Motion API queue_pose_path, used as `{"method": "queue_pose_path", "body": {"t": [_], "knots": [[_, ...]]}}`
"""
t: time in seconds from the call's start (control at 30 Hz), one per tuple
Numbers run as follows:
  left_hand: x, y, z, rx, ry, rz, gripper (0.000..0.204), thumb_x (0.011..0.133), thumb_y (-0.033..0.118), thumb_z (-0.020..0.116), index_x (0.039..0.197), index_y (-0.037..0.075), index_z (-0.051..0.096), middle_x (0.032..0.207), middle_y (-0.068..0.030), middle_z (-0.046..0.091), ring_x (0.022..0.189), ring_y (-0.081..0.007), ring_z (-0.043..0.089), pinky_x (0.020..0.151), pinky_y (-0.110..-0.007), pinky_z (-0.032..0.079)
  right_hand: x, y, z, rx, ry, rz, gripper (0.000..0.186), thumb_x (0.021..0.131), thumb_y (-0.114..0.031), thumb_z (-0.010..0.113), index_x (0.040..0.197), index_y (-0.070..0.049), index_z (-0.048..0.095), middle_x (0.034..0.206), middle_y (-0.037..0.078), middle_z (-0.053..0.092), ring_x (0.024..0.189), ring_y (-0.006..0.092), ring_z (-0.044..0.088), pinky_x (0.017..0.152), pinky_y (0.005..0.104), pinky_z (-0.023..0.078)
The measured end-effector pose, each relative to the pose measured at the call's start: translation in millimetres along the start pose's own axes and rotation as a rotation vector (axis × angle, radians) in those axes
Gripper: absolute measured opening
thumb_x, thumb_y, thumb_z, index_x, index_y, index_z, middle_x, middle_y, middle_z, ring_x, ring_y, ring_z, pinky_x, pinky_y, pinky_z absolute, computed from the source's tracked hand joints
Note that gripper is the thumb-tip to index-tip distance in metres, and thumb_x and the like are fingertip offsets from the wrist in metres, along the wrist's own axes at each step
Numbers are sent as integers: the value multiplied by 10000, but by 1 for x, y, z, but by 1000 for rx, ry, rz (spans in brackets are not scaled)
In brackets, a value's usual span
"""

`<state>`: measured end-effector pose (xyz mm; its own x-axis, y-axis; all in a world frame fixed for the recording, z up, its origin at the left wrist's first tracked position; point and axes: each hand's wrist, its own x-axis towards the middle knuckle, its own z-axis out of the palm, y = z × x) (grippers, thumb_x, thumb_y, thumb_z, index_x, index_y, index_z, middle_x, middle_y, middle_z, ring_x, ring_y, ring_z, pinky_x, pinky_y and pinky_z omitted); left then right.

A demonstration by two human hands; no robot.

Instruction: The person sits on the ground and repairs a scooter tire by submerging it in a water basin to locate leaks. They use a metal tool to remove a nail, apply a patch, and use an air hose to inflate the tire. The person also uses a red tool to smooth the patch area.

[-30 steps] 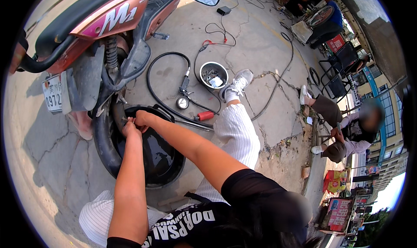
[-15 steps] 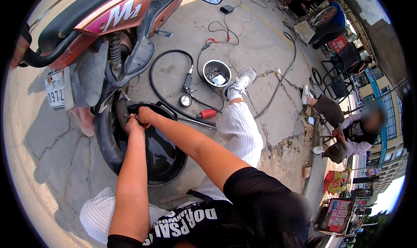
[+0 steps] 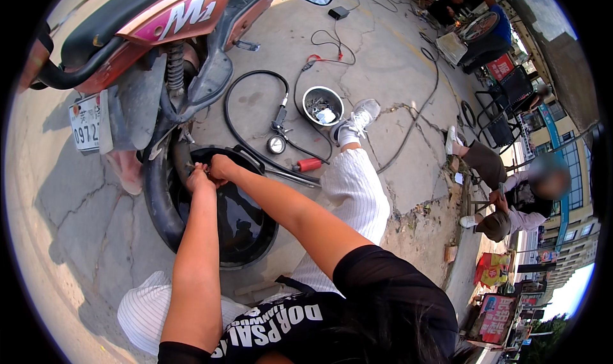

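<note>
Though curved, tube [image 3: 157, 195] lengthwise from scooter [image 3: 167, 31] to basin [image 3: 271, 235]

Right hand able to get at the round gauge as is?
Probably yes: only the basin rim and black hose seem to lie between the right hand and the gauge, though that hand is busy beside the left hand.

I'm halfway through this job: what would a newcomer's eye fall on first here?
Probably the pinkish scooter, which fills the upper left. Next, the left hand and right hand, meeting just right of the tyre and over the black basin, left of centre. Then the shiny bowl near the picture's middle, between the round gauge and the white shoe.
</note>
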<state>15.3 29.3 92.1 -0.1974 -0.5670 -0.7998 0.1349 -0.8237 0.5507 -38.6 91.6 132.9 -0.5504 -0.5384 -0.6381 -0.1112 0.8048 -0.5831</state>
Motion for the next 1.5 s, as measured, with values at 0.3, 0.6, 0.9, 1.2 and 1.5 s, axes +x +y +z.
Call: {"method": "queue_pose_path", "body": {"t": [0.3,0.6,0.9,1.2,1.5], "knots": [[13,-11,-5,72,-47,47,160,877,121,623,941,-25,637,898,-119,662,754,-199,639,639,-290,532,-26,34,13,337,-13,5,114,780,-93,644,749,8,599,629,105,633,508,182,635,435,310,523],[1,-21,-25,393,-135,77,231,921,261,551,947,48,636,878,-75,657,722,-195,625,606,-366,458,-83,65,38,859,25,57,156,928,-175,536,885,-28,563,737,49,634,555,121,609,476,265,515],[-47,-5,-51,653,-404,-95,180,930,234,522,892,78,603,704,-46,559,580,-206,589,528,-374,508,-160,71,79,996,74,35,171,954,-184,467,898,-31,518,714,32,578,476,104,494,391,253,400],[-106,-6,-97,738,-559,4,132,908,165,556,947,89,657,660,-10,538,523,-134,518,502,-301,475,-238,71,120,914,165,-91,174,953,-198,465,876,-48,503,703,21,561,470,88,451,383,237,344],[-160,-5,-121,718,-722,58,140,899,172,574,992,124,667,665,13,526,538,-108,513,496,-273,455,-261,78,119,907,226,-118,181,947,-209,489,884,-43,525,741,37,599,468,91,479,383,239,365]]}}
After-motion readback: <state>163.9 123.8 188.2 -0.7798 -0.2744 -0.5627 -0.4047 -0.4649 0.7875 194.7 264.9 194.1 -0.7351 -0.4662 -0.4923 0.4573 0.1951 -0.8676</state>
